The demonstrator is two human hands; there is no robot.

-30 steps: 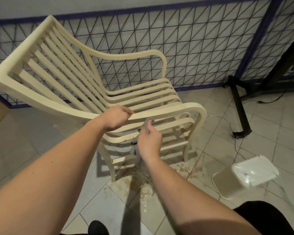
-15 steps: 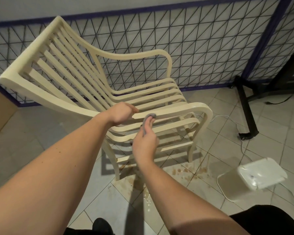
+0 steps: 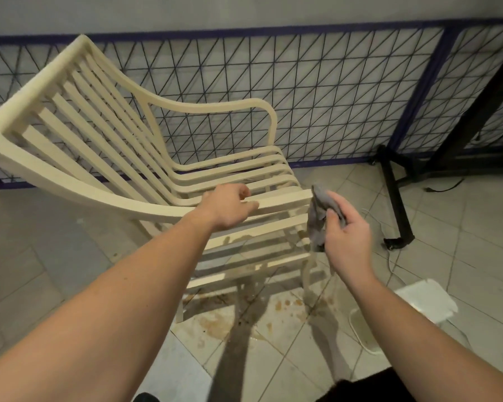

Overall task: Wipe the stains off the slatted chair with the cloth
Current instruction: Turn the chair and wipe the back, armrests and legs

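A cream slatted chair [image 3: 105, 134] stands on the tiled floor, its back to the left and its seat to the right. My left hand [image 3: 228, 206] grips the near armrest [image 3: 282, 200] from above. My right hand [image 3: 347, 237] holds a grey cloth [image 3: 317, 216] bunched in its fingers, just off the front end of that armrest, at its tip. The cloth hangs down in front of the chair's front corner. Brown stains show on the front seat slats [image 3: 244, 236].
Brown splashes and a wet patch [image 3: 244, 317] mark the floor tiles under the chair's front. A white box [image 3: 424, 303] with a white cable lies at the right. A black stand leg [image 3: 395, 198] and a blue-framed wire mesh fence [image 3: 317, 91] are behind the chair.
My right hand has moved with the cloth from the middle of the near armrest rightward past its front end. My left hand keeps its grip on the armrest.
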